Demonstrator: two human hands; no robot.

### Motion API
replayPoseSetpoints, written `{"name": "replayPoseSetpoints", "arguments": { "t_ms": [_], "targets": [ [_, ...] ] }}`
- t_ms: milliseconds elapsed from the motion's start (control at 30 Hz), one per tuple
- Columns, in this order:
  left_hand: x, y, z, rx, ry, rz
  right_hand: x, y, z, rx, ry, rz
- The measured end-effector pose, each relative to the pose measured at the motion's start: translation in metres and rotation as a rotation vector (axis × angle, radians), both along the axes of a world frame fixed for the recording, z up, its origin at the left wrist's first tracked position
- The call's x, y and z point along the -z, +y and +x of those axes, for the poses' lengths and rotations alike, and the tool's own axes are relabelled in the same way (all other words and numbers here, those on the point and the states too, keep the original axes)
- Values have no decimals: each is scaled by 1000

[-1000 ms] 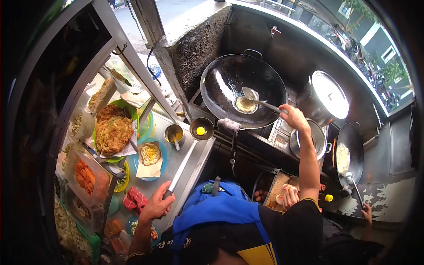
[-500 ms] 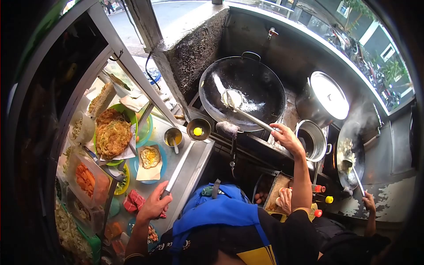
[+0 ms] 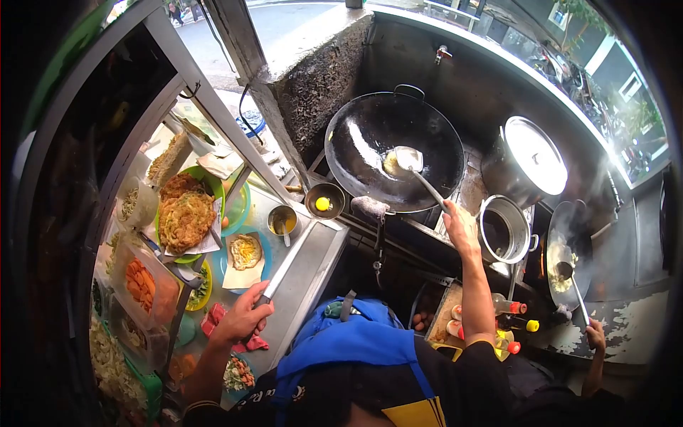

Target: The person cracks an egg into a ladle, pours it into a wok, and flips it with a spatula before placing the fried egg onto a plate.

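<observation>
My right hand (image 3: 461, 226) is closed around the long handle of a wok spatula (image 3: 409, 158). Its flat metal head rests inside the large dark wok (image 3: 345, 174), beside a small pale yellowish patch (image 3: 392, 164) on the oily bottom. Down at the left, my left hand (image 3: 245, 313) grips the metal handle of a ladle (image 3: 313, 212). A raw egg with a bright yolk (image 3: 323, 203) lies in the ladle's dark bowl, close to the wok's left rim. Near that bowl stands a metal cup (image 3: 282, 220) with a spoon in it.
A fried egg on paper lies on a blue plate (image 3: 265, 265); omelettes (image 3: 186, 222) fill a green one. On the right are a lidded pot (image 3: 532, 153), an open pot (image 3: 504, 228) and sauce bottles (image 3: 509, 306). A co-worker's hand (image 3: 596, 334) holds a ladle in a steaming wok (image 3: 569, 242).
The spatula has slid right across the wok, its head now turned flat side up. My left hand has shifted slightly. Another person's hand near the bottles is gone from view.
</observation>
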State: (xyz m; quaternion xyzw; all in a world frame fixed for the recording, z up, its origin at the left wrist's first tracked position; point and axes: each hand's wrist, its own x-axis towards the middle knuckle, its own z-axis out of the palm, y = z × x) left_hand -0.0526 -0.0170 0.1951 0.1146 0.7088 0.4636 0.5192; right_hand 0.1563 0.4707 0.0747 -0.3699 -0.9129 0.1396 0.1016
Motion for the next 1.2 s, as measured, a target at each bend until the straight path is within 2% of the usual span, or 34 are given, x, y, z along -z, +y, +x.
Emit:
{"name": "replayPoseSetpoints", "arguments": {
  "t_ms": [233, 367, 433, 600, 933, 1200],
  "targets": [
    [-27, 26, -14, 48, 30, -28, 7, -22, -14, -53, 120, -137],
    [-41, 50, -20, 81, 54, -24, 16, -28, -33, -85, 227, -328],
    [-36, 60, -24, 55, 38, 24, 19, -32, -43, -114, 282, -474],
    [-20, 91, -39, 105, 36, 52, -4, -48, -60, -152, 328, -528],
    [36, 160, -75, 214, 122, 52, -22, -60, -69, -145, 307, -521],
    [52, 214, -86, 242, 133, 41, -15, -61, -71, -154, 286, -494]
  ]
}}
